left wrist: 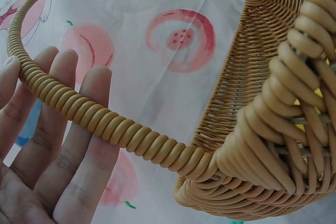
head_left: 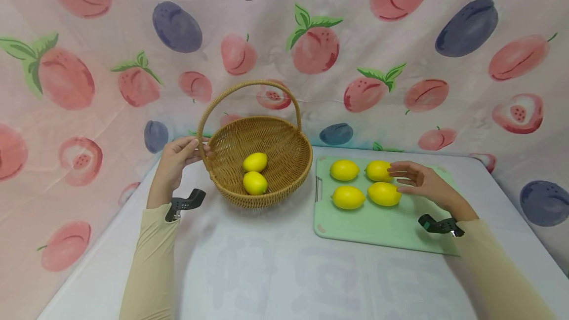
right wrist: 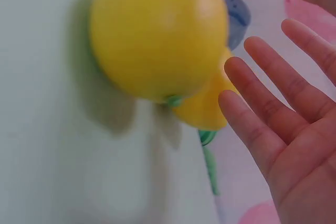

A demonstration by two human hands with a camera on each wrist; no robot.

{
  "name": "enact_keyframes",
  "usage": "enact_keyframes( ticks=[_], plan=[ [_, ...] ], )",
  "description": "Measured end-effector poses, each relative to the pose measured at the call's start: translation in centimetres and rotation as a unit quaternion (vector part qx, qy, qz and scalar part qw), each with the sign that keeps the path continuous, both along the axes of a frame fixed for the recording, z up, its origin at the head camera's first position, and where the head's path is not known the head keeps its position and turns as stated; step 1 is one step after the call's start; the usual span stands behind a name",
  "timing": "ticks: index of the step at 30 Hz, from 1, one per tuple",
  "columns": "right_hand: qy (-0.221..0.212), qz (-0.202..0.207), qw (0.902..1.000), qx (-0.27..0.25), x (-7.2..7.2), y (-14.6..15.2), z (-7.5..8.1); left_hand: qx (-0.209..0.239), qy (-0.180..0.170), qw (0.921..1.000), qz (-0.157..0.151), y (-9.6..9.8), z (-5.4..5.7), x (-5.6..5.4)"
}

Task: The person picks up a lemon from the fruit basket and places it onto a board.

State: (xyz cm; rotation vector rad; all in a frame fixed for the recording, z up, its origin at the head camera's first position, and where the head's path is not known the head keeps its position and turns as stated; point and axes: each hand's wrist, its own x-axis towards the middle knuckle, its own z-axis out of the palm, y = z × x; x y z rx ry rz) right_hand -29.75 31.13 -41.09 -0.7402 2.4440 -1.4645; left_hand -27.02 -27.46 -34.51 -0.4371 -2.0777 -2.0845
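Note:
A brown wicker basket (head_left: 284, 181) with a tall arched handle (left wrist: 131, 137) stands on the table. Two yellow lemons (head_left: 255, 183) lie inside it. My left hand (head_left: 177, 162) holds the handle near its left base, with long, nearly straight fingers (left wrist: 79, 156) behind it and the thumb on the other side. More lemons (head_left: 348, 197) rest in two rows on a light green cutting board (head_left: 355, 226). Over the right end of those rows hovers my right hand (head_left: 420, 181), its fingers spread and the palm bare. One lemon (right wrist: 157, 30) looms large beside its fingertips in the right wrist view.
A white cloth covers the table (head_left: 258, 260). Behind it hangs a fruit-print curtain (head_left: 275, 23), close to the back of the basket. The cutting board lies right of the basket, a metal-edged handle slot on its left side.

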Motion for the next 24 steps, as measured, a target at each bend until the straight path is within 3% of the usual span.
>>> enact_keyframes(
  ticks=[10, 16, 24],
  plan=[
    [0.024, -0.008, 0.9985, 0.048, -0.8, -1.3, 3.7, 0.0, 0.002, 1.0, 0.005, 0.2, 0.0, 0.0],
    [0.024, 0.021, 0.9977, 0.06, -1.5, -2.6, 6.1, -0.003, 0.006, 1.0, 0.007, 0.2, 0.1, 0.0],
    [0.064, 0.064, 0.994, 0.061, -2.5, -5.6, 8.8, -0.003, 0.01, 0.9998, 0.014, 0.3, -0.1, -0.1]
  ],
)
